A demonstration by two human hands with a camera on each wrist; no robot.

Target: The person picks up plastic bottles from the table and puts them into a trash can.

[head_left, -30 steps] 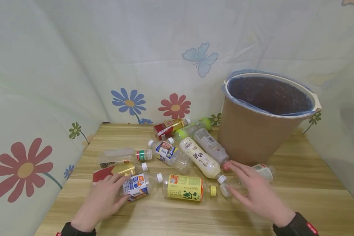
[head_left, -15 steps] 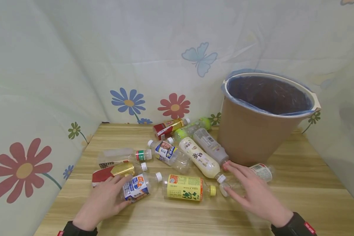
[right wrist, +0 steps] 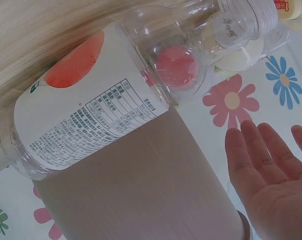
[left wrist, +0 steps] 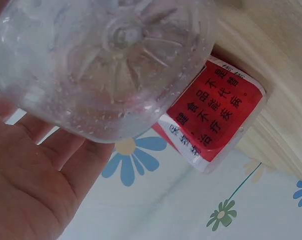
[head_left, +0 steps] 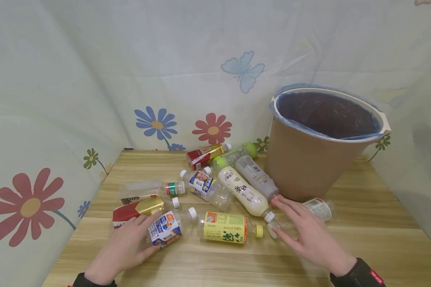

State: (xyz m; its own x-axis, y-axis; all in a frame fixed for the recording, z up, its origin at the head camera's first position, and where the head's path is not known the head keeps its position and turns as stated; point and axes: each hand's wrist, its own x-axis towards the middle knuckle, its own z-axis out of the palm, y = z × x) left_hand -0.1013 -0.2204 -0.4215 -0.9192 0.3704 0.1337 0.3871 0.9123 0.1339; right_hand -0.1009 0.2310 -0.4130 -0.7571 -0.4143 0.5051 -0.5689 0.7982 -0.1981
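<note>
My left hand grips a clear plastic bottle with a blue-and-white label, thumb on its near side and fingers over the far side. In the left wrist view the base of this bottle fills the top left, beside a red-labelled bottle. Fingers straight, my right hand hovers over a clear bottle with a white label, partly hiding it. The right wrist view shows that bottle's label with a peach picture, the hand apart from it. Between the hands lies a yellow-labelled bottle.
A brown bin lined with a blue bag stands at the back right. Several bottles lie on the wooden table, including a milk tea bottle, a grey one and a green-ended one. A flowered curtain hangs behind.
The blue-and-white labelled bottle has turned a little in my left hand, its cap end rising slightly. My right hand has hardly moved.
</note>
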